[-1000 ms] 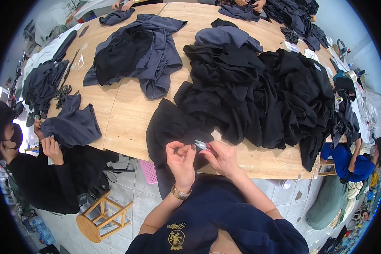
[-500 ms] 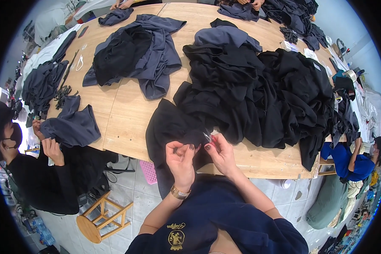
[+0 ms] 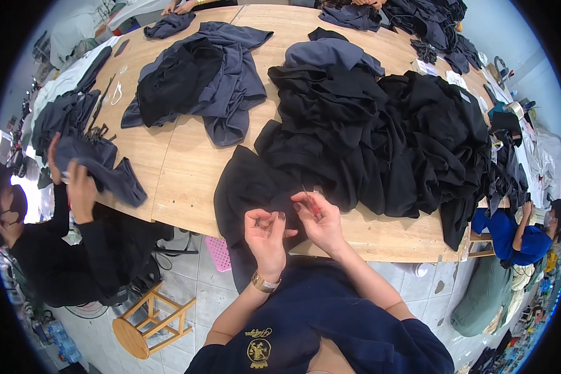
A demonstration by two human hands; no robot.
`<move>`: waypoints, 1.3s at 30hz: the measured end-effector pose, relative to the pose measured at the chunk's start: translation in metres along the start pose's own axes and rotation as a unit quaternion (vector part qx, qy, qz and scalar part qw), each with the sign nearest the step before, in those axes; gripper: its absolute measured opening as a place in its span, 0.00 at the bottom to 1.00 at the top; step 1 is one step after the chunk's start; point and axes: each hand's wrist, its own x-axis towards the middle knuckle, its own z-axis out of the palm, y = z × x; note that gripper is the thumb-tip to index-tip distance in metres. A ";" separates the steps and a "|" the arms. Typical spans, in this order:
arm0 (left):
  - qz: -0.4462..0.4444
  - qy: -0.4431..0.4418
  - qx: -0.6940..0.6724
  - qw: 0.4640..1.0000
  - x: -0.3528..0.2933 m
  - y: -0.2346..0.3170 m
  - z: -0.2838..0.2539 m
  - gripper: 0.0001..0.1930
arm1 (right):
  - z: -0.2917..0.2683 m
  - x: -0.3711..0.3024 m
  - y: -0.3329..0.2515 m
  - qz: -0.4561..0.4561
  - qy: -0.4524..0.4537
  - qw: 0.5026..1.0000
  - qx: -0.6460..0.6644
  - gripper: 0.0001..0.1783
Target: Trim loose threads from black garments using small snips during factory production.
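Note:
A pair of small thread snips with red handles is gripped in my right hand, its thin blades pointing away from me over black cloth. Just left of it, my left hand is closed in a pinch, palm up; whatever lies between its fingertips is too small to make out. Under both hands a black garment spreads over the table's near edge, and part of it hangs down beside my left wrist. It runs into a large heap of black garments on the right.
Grey and black garments lie farther left on the wooden table. At the left, a co-worker handles a grey garment. Another person in blue sits at the far right. A wooden stool stands on the floor.
My right hand has turned slightly and shifted left, swinging the snips' blades upward. My left hand stays nearly still. The co-worker at left has pushed the grey garment away.

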 end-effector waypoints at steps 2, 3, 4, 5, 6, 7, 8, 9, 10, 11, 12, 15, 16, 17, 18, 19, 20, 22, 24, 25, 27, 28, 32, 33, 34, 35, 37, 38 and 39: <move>0.057 -0.002 0.089 0.994 -0.002 0.002 0.004 0.11 | 0.001 0.001 -0.007 -0.032 -0.014 0.999 -0.032 0.10; 0.058 -0.001 0.089 0.994 -0.002 0.000 0.002 0.11 | 0.001 0.001 -0.009 -0.065 -0.028 0.995 -0.064 0.10; 0.089 -0.011 0.105 0.990 -0.001 -0.005 -0.002 0.12 | 0.000 0.001 -0.009 -0.065 -0.029 0.995 -0.064 0.10; 0.121 -0.022 0.121 0.985 -0.001 -0.006 -0.003 0.13 | -0.003 0.002 -0.009 -0.068 -0.039 0.992 -0.099 0.10; 0.120 -0.022 0.121 0.985 -0.002 -0.006 -0.003 0.13 | -0.005 0.002 -0.009 -0.070 -0.048 0.987 -0.135 0.10; 0.117 -0.017 0.125 0.985 -0.004 -0.006 -0.001 0.13 | -0.006 0.002 -0.007 -0.070 -0.048 0.987 -0.135 0.10; 0.114 -0.013 0.128 0.985 -0.005 -0.005 0.001 0.13 | -0.007 0.003 -0.004 -0.044 -0.002 0.993 -0.111 0.09; 0.113 -0.013 0.128 0.985 -0.005 -0.004 0.002 0.13 | -0.007 0.005 0.001 -0.017 0.045 0.995 -0.088 0.08; 0.117 -0.014 0.129 0.985 -0.004 -0.004 0.002 0.13 | -0.008 0.007 0.008 -0.038 0.085 0.994 -0.056 0.07; 0.120 -0.013 0.131 0.984 -0.004 -0.003 0.002 0.13 | -0.008 0.007 -0.005 -0.018 0.102 0.994 -0.041 0.04; 0.121 -0.012 0.131 0.984 -0.003 -0.003 0.002 0.13 | -0.010 0.006 -0.001 0.002 0.093 0.995 -0.025 0.04; 0.127 -0.003 0.137 0.982 -0.002 -0.003 0.001 0.13 | -0.018 -0.003 -0.005 0.000 0.043 0.996 -0.074 0.07; 0.126 0.001 0.141 0.982 -0.002 -0.003 0.001 0.13 | -0.019 -0.005 -0.007 -0.023 0.000 0.990 -0.138 0.10; 0.126 0.005 0.145 0.981 -0.002 -0.003 0.001 0.13 | -0.019 -0.007 -0.007 -0.023 0.001 0.990 -0.138 0.10; 0.126 0.005 0.145 0.981 -0.001 -0.004 0.000 0.13 | -0.019 -0.009 -0.007 -0.048 -0.015 0.983 -0.179 0.13; 0.131 0.000 0.142 0.981 -0.001 -0.005 -0.001 0.13 | -0.019 -0.010 -0.006 -0.074 -0.032 0.973 -0.219 0.15; 0.135 -0.004 0.139 0.981 0.000 -0.005 -0.002 0.14 | -0.018 -0.011 -0.010 -0.068 -0.041 0.970 -0.230 0.16; 0.128 0.001 0.131 0.983 0.000 -0.003 -0.001 0.14 | -0.019 -0.012 -0.012 -0.066 -0.060 0.966 -0.242 0.15; 0.121 0.006 0.123 0.985 -0.001 -0.002 0.000 0.14 | -0.019 -0.012 -0.012 -0.063 -0.077 0.962 -0.255 0.14; 0.118 0.008 0.120 0.986 -0.001 -0.001 0.001 0.14 | -0.019 -0.012 -0.011 -0.069 -0.078 0.960 -0.258 0.13; 0.115 0.010 0.116 0.986 -0.001 -0.002 -0.001 0.14 | -0.019 -0.012 -0.011 -0.075 -0.079 0.959 -0.262 0.13; 0.123 0.009 0.120 0.985 -0.001 -0.004 -0.003 0.14 | -0.019 -0.012 -0.012 -0.075 -0.080 0.958 -0.264 0.14; 0.125 0.006 0.121 0.985 -0.001 -0.004 -0.002 0.15 | -0.018 -0.011 -0.008 -0.084 -0.072 0.957 -0.268 0.17; 0.125 0.006 0.121 0.985 -0.001 -0.004 -0.001 0.15 | -0.018 -0.011 -0.008 -0.084 -0.072 0.957 -0.268 0.17; 0.124 0.008 0.117 0.985 -0.001 -0.004 -0.001 0.15 | -0.017 -0.011 -0.007 -0.091 -0.054 0.961 -0.256 0.16; 0.124 0.010 0.113 0.986 -0.001 -0.004 0.000 0.15 | -0.016 -0.011 -0.007 -0.100 -0.036 0.964 -0.245 0.15; 0.113 0.016 0.106 0.988 0.001 -0.003 0.000 0.15 | -0.015 -0.015 0.000 -0.046 -0.007 0.984 -0.170 0.15; 0.102 0.023 0.101 0.989 0.002 -0.002 0.000 0.15 | -0.013 -0.016 0.001 0.011 0.020 0.996 -0.091 0.15; 0.102 0.023 0.101 0.989 0.003 -0.002 -0.001 0.15 | -0.012 -0.015 0.000 0.011 0.020 0.996 -0.091 0.15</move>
